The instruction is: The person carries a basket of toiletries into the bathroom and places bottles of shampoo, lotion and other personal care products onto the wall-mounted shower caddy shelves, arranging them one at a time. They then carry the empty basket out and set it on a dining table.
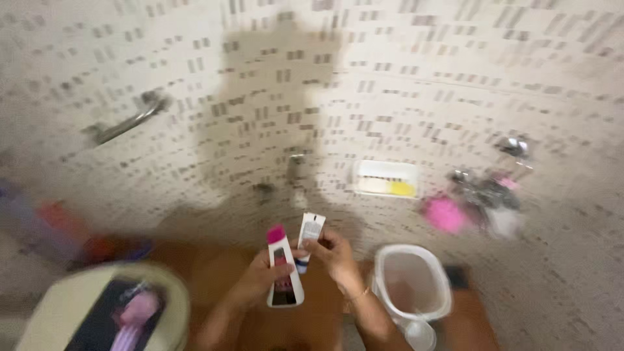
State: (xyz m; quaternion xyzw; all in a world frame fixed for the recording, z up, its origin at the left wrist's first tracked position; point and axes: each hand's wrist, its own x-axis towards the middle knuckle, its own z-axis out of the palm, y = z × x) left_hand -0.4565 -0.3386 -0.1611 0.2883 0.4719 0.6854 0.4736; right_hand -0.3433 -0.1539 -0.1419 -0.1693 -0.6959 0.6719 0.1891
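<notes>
You held two things near the middle: a white bottle with a pink cap, upright in your left hand, and a small white tube pinched in your right hand. One clear plastic jug stood just right. One soap dish hung on the far tiled wall, blurred.

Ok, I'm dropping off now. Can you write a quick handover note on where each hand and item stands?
Left hand: holds a white bottle with a pink cap, upright.
Right hand: holds a small white tube, cap end down, beside the bottle.
Nearby: clear jug to the right; soap dish on the tiled wall; taps further right.
Done or left: both items are in hand and look closed; the blur hides more.
</notes>
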